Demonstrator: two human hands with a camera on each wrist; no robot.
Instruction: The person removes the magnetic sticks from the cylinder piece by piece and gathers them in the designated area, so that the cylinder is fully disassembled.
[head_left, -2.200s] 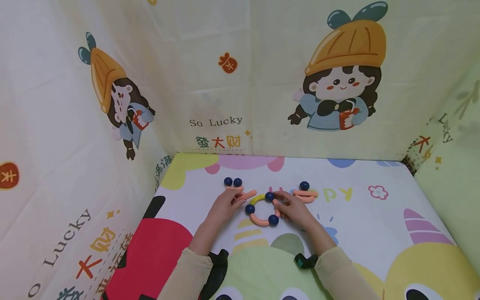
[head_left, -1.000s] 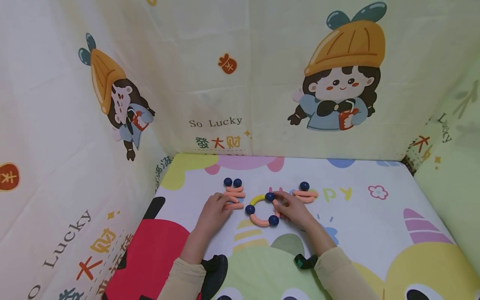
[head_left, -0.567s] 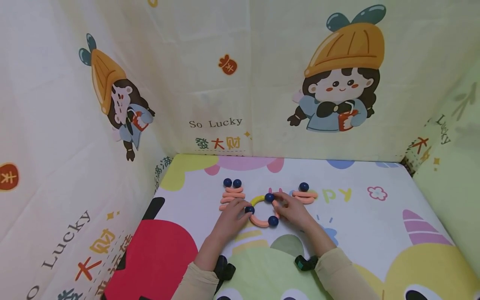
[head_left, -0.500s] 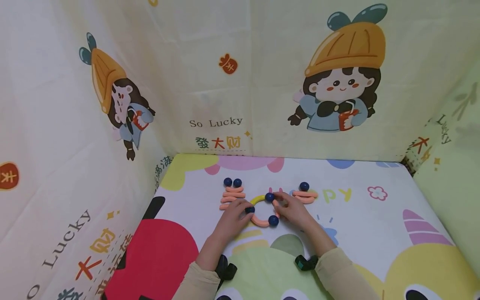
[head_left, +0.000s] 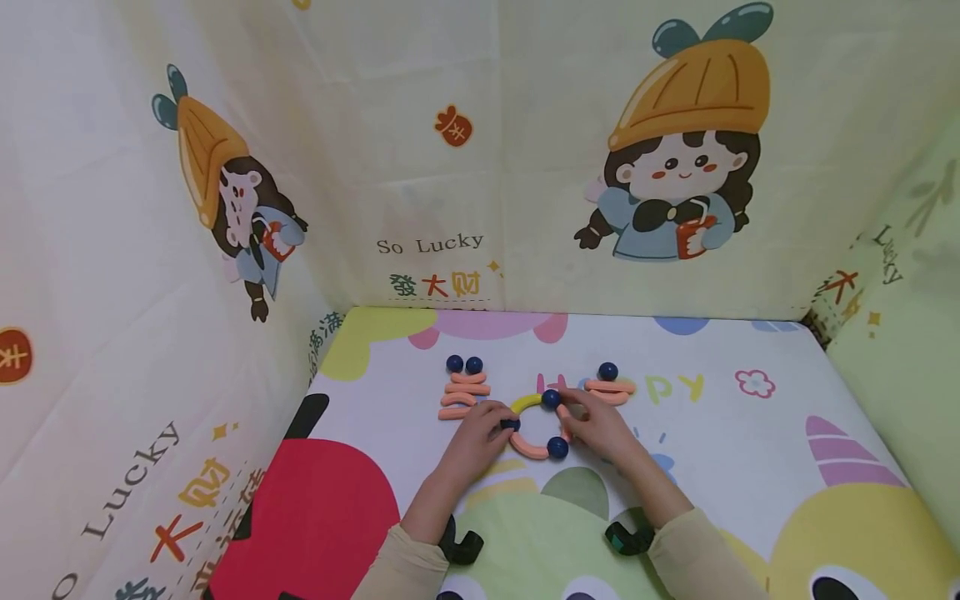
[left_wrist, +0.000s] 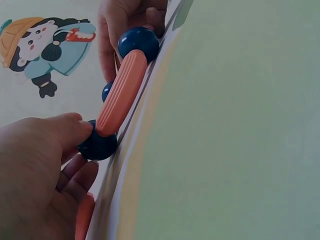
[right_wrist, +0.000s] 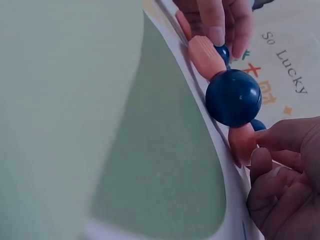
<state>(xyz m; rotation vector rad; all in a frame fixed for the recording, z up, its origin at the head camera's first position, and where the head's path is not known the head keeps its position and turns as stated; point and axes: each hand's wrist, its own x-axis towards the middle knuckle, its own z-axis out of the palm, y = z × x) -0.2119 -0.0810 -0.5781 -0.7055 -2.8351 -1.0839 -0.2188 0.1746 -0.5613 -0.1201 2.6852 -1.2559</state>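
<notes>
A ring of curved rods and dark blue balls lies on the table between my hands. Its yellow curved rod (head_left: 527, 402) is at the far left, between two balls. My left hand (head_left: 474, 443) pinches the ring's left blue ball (left_wrist: 98, 146) between thumb and fingers. On the opposite side, my right hand (head_left: 606, 432) pinches a pink curved rod (right_wrist: 242, 143), which its fingers partly cover. This rod joins the far ball (head_left: 551, 398) and the near ball (head_left: 557, 447). Another pink curved rod (left_wrist: 123, 92), with grooves, links the near ball and the left ball.
Left of the ring, several loose pink rods (head_left: 467, 389) lie in a column below two blue balls (head_left: 474, 365). Behind my right hand are one blue ball (head_left: 607, 371) and two pink rods (head_left: 611, 387). A printed cloth wall (head_left: 540, 275) rises behind the table (head_left: 757, 450).
My left hand has laid a straight pink rod with the left column, let go and taken hold of the ring's left ball. Both hands and the ring have since shifted slightly right and nearer.
</notes>
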